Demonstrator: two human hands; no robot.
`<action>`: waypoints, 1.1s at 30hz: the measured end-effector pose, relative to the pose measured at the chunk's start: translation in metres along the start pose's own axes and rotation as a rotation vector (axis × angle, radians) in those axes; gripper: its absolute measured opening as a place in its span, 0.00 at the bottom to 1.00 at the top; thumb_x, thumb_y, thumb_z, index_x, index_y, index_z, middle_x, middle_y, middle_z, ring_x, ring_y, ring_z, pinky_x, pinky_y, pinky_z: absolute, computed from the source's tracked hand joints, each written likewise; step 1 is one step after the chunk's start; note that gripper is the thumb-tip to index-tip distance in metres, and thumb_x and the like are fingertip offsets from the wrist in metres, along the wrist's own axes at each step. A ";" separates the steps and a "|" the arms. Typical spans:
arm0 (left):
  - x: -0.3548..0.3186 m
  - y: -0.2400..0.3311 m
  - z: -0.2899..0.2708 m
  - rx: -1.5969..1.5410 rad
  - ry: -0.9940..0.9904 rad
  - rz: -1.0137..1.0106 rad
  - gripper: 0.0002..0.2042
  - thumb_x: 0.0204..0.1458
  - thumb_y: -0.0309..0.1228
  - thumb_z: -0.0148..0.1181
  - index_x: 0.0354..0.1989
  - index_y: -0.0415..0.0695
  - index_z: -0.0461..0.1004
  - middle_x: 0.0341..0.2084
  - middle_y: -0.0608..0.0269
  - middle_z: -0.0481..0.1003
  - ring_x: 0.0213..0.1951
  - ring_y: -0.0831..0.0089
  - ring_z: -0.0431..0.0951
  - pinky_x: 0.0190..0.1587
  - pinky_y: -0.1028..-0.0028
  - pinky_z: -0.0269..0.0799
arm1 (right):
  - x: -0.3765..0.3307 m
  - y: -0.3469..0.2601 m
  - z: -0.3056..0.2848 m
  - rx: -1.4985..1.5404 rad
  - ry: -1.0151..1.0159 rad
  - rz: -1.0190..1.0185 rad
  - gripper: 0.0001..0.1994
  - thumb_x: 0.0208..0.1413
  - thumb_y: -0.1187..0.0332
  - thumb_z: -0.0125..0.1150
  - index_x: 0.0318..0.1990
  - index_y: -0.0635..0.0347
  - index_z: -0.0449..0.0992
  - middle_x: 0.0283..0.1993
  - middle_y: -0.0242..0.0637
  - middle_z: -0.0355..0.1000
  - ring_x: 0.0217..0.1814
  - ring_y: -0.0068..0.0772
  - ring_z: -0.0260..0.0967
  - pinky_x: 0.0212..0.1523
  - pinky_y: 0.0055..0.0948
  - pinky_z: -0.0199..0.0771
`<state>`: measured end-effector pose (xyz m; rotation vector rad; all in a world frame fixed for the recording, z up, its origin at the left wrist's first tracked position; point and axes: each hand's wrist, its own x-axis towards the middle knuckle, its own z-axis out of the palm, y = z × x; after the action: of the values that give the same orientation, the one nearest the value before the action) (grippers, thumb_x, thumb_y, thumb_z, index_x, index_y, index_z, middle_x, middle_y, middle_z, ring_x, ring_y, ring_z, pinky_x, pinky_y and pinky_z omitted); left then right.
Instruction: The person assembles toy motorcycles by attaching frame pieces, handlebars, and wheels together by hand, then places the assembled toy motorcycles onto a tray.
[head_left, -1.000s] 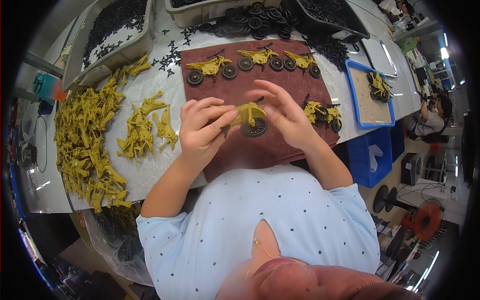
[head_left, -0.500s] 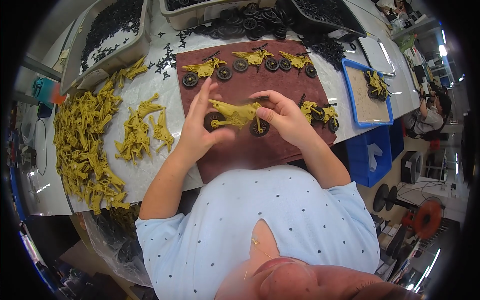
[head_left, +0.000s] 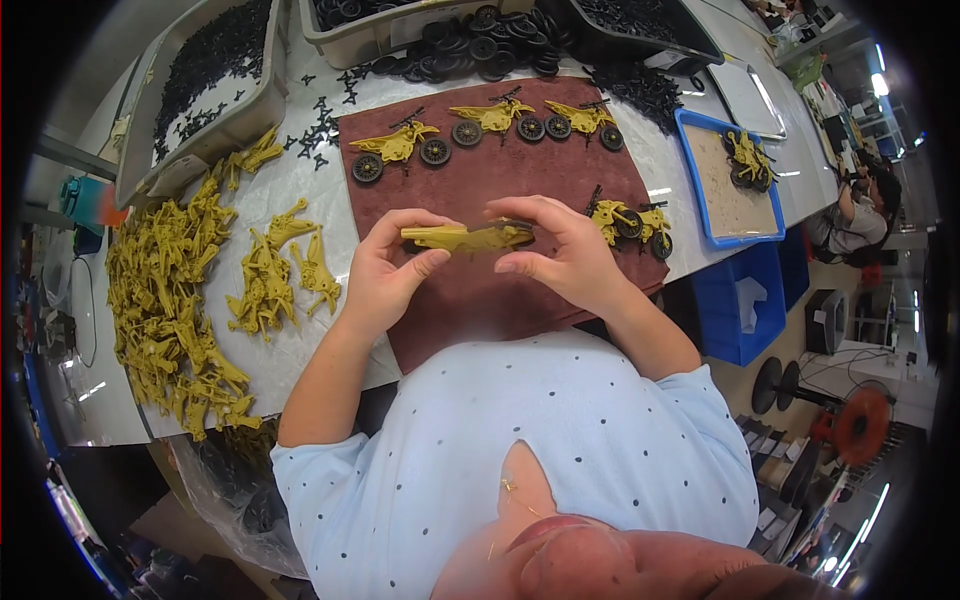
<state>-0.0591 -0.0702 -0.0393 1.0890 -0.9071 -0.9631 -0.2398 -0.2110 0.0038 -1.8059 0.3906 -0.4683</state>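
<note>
Between my two hands is a yellow toy motorcycle [head_left: 468, 238] with black wheels, turned so that its narrow edge faces up. My left hand [head_left: 388, 265] grips its left end, thumb below and fingers behind. At the other end my right hand [head_left: 565, 255] closes round the part by the wheel, which the fingers partly hide. Beneath them lies a dark red cloth [head_left: 455, 305]. Along its far edge stand three toy motorcycles, the middle one [head_left: 492, 118] among them. Two more toy motorcycles [head_left: 628, 222] lie close together just right of my right hand.
At left are a large heap of yellow motorcycle bodies [head_left: 165, 300] and a smaller pile [head_left: 265, 275]. Grey bins [head_left: 205, 135] of black parts and loose black wheels [head_left: 480, 48] line the back. A blue-rimmed tray [head_left: 712, 228] holds toy motorcycles at right. Another person [head_left: 858, 225] sits far right.
The toy motorcycle has been tipped from side-on to edge-up. My left hand, spread beside it before, has closed on its left end. The right hand still holds the other end.
</note>
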 end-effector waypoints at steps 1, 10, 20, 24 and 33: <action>-0.001 0.000 0.000 0.020 -0.019 0.036 0.15 0.52 0.21 0.60 0.47 0.39 0.67 0.45 0.55 0.74 0.49 0.70 0.73 0.54 0.71 0.68 | 0.001 -0.003 0.001 -0.158 0.017 -0.077 0.23 0.47 0.72 0.69 0.52 0.64 0.72 0.48 0.37 0.73 0.48 0.28 0.71 0.50 0.25 0.70; -0.005 0.001 0.006 0.065 -0.014 0.117 0.15 0.50 0.18 0.61 0.46 0.39 0.68 0.46 0.52 0.74 0.51 0.67 0.73 0.55 0.69 0.67 | 0.003 0.007 0.011 -0.366 0.136 -0.256 0.21 0.38 0.70 0.73 0.44 0.60 0.75 0.42 0.38 0.74 0.44 0.40 0.72 0.44 0.34 0.72; 0.004 0.006 0.008 0.803 0.111 0.779 0.18 0.36 0.19 0.70 0.39 0.37 0.75 0.38 0.55 0.76 0.37 0.60 0.76 0.39 0.69 0.73 | 0.004 0.002 0.011 -0.603 0.307 -0.633 0.19 0.36 0.68 0.73 0.39 0.54 0.75 0.44 0.30 0.72 0.48 0.39 0.68 0.48 0.38 0.65; 0.000 0.010 0.012 0.871 0.153 0.908 0.18 0.34 0.19 0.70 0.38 0.37 0.75 0.37 0.55 0.76 0.35 0.60 0.76 0.36 0.67 0.71 | 0.001 0.001 0.009 -0.789 0.373 -0.798 0.17 0.36 0.67 0.72 0.38 0.50 0.76 0.41 0.27 0.71 0.43 0.33 0.66 0.45 0.38 0.61; -0.005 0.017 0.013 0.945 0.146 1.043 0.18 0.34 0.20 0.70 0.38 0.36 0.76 0.38 0.54 0.75 0.35 0.60 0.76 0.35 0.67 0.69 | -0.003 -0.002 0.011 -0.807 0.406 -0.872 0.17 0.32 0.71 0.74 0.34 0.57 0.78 0.33 0.29 0.73 0.33 0.32 0.64 0.37 0.33 0.58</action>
<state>-0.0701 -0.0667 -0.0203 1.1654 -1.6179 0.4723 -0.2367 -0.1999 0.0030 -2.6391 0.0172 -1.4559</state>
